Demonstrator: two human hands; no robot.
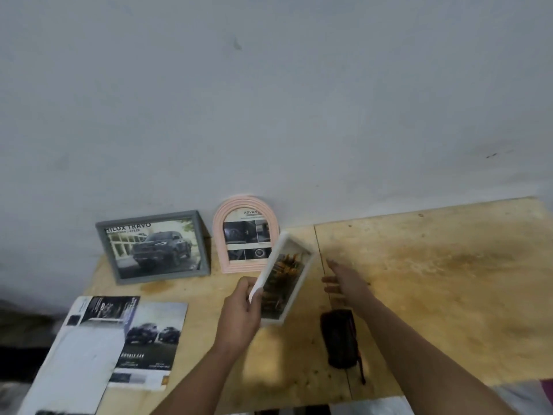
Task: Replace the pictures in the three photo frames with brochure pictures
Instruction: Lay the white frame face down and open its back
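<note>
wooden table (419, 265), blurred white frame (281, 283)

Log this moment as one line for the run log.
left hand: grips white frame, lifted, tilted | right hand: open above table | grey frame, pink arched frame: upright by wall, brochure pictures in

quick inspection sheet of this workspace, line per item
surface: wooden table, stained, with a seam down the middle
job's things: grey frame and pink arched frame stand against the wall, both showing car brochure pictures; white frame held tilted above the table, with an orange-and-dark picture; brochures lie at the left
clutter: black pouch lies near the seam
hands: left hand grips the white frame's lower edge; right hand open, fingers stretched out, holds nothing
cables: nothing seen
surroundings: plain grey wall behind the table
</note>
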